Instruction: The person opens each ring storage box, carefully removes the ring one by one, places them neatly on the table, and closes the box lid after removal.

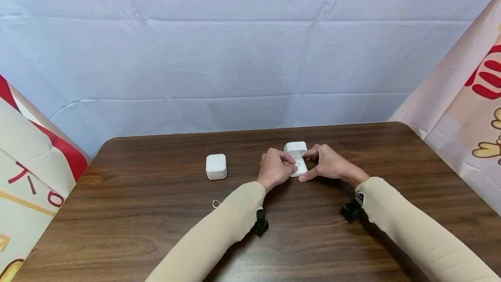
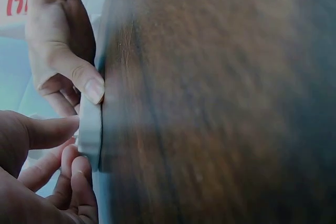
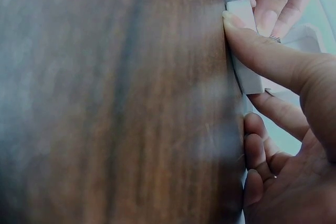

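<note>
A white ring box (image 1: 296,148) stands on the table with its lid raised. My right hand (image 1: 330,162) holds its base from the right, with the thumb (image 3: 257,51) on the front edge and a finger at the far side. A small ring (image 1: 297,164) sits upright at the box's cushion, seen edge-on and partly hidden in the right wrist view. Over the base, my left hand (image 1: 274,168) pinches the ring between thumb (image 2: 52,131) and finger, its other fingers near the box's side.
A second white box (image 1: 216,166), lid down, stands to the left on the brown wooden table (image 1: 156,229). Another ring (image 1: 216,203) lies on the wood beside my left sleeve (image 1: 231,216). White cloth (image 1: 235,55) hangs behind the table.
</note>
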Demonstrator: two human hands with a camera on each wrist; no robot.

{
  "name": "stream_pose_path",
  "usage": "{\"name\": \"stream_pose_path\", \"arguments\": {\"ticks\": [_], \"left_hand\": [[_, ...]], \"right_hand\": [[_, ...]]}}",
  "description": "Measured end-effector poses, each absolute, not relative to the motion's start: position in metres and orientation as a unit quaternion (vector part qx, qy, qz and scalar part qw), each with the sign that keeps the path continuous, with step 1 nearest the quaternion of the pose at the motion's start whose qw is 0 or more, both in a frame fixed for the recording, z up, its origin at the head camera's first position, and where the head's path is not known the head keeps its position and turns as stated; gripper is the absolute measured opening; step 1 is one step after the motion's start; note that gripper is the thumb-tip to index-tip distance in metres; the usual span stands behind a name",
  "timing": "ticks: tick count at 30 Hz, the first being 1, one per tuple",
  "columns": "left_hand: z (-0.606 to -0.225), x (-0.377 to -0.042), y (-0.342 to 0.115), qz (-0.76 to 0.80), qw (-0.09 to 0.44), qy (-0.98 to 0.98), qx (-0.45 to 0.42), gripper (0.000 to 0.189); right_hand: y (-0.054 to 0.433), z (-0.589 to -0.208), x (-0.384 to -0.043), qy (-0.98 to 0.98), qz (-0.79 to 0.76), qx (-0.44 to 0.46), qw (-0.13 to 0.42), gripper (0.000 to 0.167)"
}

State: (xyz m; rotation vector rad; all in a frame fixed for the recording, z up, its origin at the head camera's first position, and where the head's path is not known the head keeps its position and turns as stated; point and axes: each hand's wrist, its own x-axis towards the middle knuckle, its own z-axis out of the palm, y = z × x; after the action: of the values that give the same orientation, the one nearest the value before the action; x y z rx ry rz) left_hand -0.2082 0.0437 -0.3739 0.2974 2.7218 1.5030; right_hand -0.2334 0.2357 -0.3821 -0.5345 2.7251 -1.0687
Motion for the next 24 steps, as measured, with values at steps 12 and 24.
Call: {"name": "stream_pose_path", "arguments": {"ticks": [12, 24], "left_hand": [[-0.3755, -0.2080, 0.0461, 0.482, -0.015, 0.871, 0.094, 0.007], [-0.3740, -0.2075, 0.0449, 0.483, -0.007, 0.870, 0.097, 0.006]], "right_hand": [[0.2354, -0.3810, -0.2321, 0.913, -0.358, -0.179, 0.084, 0.060], [0.2346, -0.3798, -0.2314, 0.913, -0.360, -0.174, 0.086, 0.061]]}}
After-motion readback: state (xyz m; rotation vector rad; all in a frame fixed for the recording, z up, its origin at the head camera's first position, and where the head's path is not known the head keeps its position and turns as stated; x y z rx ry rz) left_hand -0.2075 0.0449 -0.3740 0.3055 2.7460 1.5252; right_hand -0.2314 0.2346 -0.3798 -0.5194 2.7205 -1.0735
